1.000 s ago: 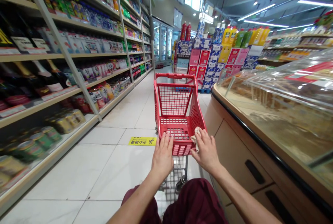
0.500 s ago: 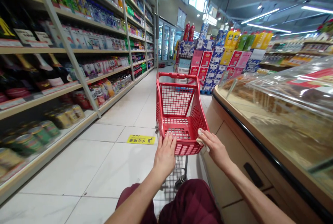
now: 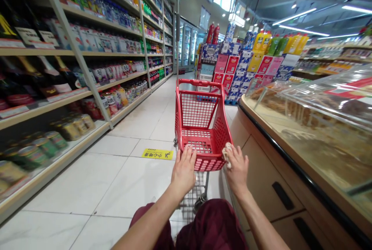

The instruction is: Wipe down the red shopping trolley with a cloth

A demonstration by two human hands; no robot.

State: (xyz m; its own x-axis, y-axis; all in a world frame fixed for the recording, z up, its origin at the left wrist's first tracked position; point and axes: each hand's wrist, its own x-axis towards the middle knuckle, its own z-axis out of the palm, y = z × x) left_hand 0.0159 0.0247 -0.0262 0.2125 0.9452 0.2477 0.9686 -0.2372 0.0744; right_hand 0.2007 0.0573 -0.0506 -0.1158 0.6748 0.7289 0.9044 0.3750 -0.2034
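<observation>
A red plastic shopping cart with a grid basket stands in front of my knees, its near side toward me. My left hand grips the near rim at the left corner, fingers over the edge and thumb hidden. At the right corner, my right hand presses a crumpled off-white cloth against the rim. The fingers of that hand are partly spread over the cloth. Below the basket, a metal lower frame and a wheel show between my legs.
Shelves of bottles and cans line the left. A glass-topped counter with wooden drawers stands close on the right. Stacked drink cartons rise beyond the cart. A yellow sticker lies on the tiled floor.
My right hand has turned more upright and shifted slightly along the cart's right corner with the cloth. My left hand stays on the rim.
</observation>
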